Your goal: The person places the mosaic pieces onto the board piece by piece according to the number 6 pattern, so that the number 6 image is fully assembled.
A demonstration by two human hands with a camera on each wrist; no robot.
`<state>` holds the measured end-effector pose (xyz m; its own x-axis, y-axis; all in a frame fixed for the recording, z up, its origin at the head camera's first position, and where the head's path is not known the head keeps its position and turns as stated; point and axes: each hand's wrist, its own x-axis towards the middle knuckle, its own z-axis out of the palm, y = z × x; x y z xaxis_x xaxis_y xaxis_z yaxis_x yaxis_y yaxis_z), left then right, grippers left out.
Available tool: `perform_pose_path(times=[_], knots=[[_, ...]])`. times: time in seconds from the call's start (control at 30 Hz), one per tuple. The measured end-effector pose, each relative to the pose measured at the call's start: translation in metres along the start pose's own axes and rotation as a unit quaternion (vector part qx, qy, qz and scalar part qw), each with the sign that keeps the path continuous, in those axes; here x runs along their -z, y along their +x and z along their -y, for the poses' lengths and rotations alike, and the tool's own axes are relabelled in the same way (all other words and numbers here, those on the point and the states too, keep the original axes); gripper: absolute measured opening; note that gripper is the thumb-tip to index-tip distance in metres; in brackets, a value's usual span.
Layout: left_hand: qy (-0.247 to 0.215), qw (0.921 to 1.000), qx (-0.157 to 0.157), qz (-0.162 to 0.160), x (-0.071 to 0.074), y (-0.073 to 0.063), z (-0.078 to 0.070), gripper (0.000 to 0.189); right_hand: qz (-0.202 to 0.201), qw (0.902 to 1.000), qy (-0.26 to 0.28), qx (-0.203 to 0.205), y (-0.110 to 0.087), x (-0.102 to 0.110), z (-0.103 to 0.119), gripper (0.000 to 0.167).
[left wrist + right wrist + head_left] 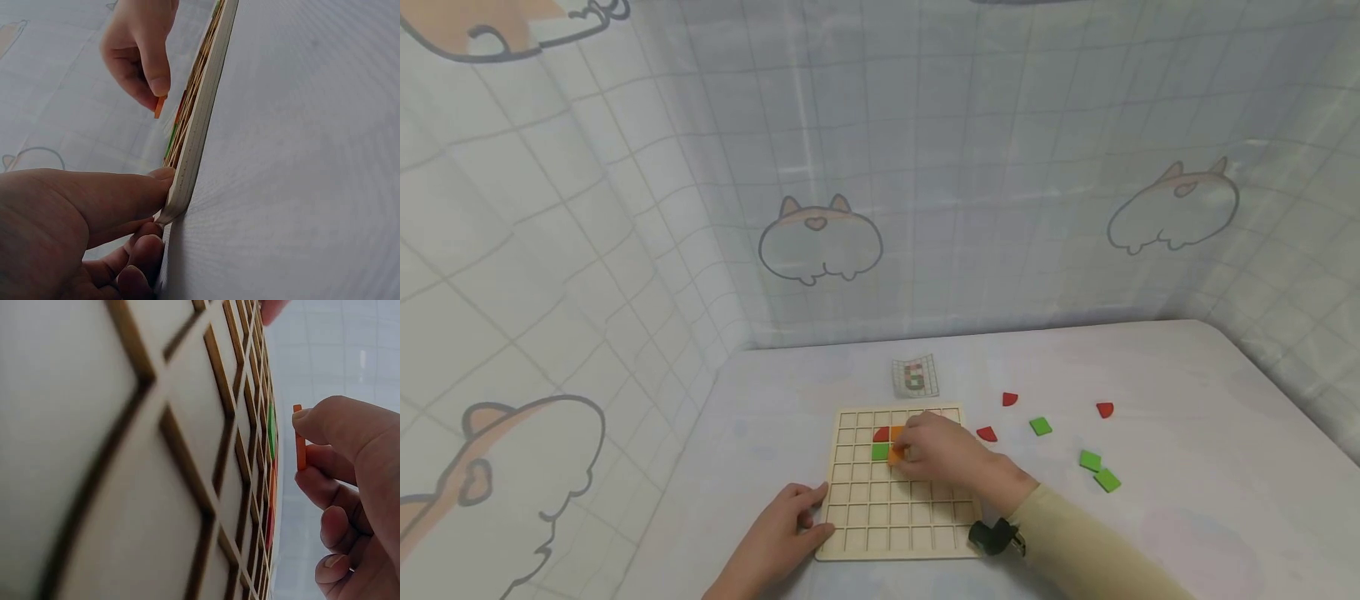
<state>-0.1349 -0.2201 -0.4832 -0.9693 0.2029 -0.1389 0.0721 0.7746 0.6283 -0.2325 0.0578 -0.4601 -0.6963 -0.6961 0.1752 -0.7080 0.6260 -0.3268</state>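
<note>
A wooden grid board (868, 542) lies flat on the table. My left hand (782, 533) holds its left edge near the front corner, thumb (147, 190) on top and fingers against the side. Over the board, my right hand (943, 454) pinches an orange square tile (300, 440) between thumb and fingers. That tile is held on edge, apart from the grid in the right wrist view. Seated in cells of the board are a red quarter-circle tile (882, 434), an orange tile (897, 432) partly behind my fingers, and a green square tile (880, 452).
Behind the board lies a small pattern card (915, 377). Loose red quarter-circle tiles (1105, 409) and green square tiles (1090, 460) are scattered right of the board. A dark object (990, 537) is at my right wrist. Patterned curtains (962, 208) enclose the table at back and sides.
</note>
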Motion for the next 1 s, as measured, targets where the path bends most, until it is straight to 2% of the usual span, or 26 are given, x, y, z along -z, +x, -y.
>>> perform_pose_path(times=[0.17,0.5,1.0], knots=[[-0.002,1.0000,-0.002,0.000,0.001,0.000,0.000,0.064,0.012,0.9999,0.007,-0.002,0.004,-0.004,0.007,0.016],[-0.003,0.9999,-0.010,-0.004,0.001,-0.001,0.001,0.063,0.024,0.9996,-0.014,0.000,0.010,-0.014,0.014,0.016],[0.007,0.9999,-0.009,-0.003,-0.001,0.000,0.002,0.062,0.037,0.9990,-0.025,-0.002,0.013,-0.022,0.013,0.012]])
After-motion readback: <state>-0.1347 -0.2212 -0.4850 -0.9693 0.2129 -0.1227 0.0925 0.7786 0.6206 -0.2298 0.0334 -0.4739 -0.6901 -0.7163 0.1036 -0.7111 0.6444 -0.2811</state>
